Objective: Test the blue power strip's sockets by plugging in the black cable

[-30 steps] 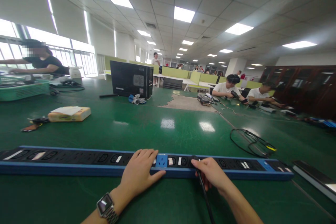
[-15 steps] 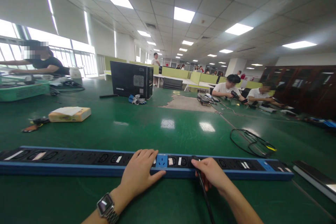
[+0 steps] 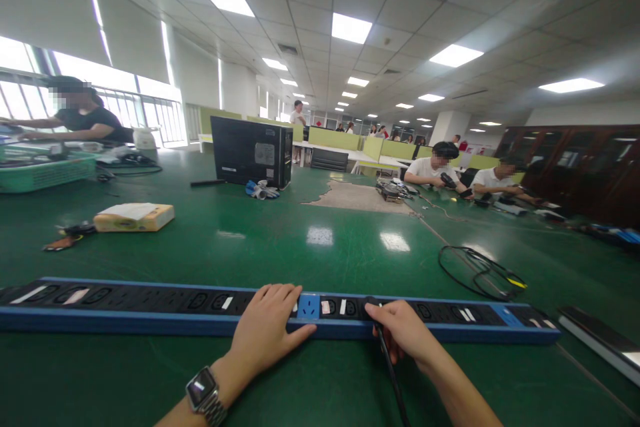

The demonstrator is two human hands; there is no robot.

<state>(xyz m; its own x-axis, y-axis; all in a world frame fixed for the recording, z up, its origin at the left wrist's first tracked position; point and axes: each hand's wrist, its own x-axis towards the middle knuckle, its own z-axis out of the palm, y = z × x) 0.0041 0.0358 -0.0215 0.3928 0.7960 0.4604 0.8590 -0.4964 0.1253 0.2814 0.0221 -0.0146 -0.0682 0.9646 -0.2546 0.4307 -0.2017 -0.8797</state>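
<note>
A long blue-framed power strip (image 3: 475,331) with black socket faces and blue sockets lies across the green table. My left hand (image 3: 267,323) is laid over its middle. The fingers reach across to the far edge, and the thumb stretches along the front side beside a blue socket (image 3: 309,307). To the right of that socket, my right hand (image 3: 405,330) pinches the black plug (image 3: 371,301) of a power cord (image 3: 391,373) at the strip's face. Fingers partly hide the plug, so how deep it sits cannot be seen. The cord runs down toward me.
Beyond the strip are a coiled black cable (image 3: 475,267), a tissue pack (image 3: 134,217), a black computer case (image 3: 250,150) and gloves (image 3: 261,189). A green basket (image 3: 47,173) stands far left. A dark flat object (image 3: 597,340) lies right. Several people sit farther off.
Both hands, the plug and the power strip stay where they were. Only a slight shift of the whole view shows, and the person at far left has moved a little.
</note>
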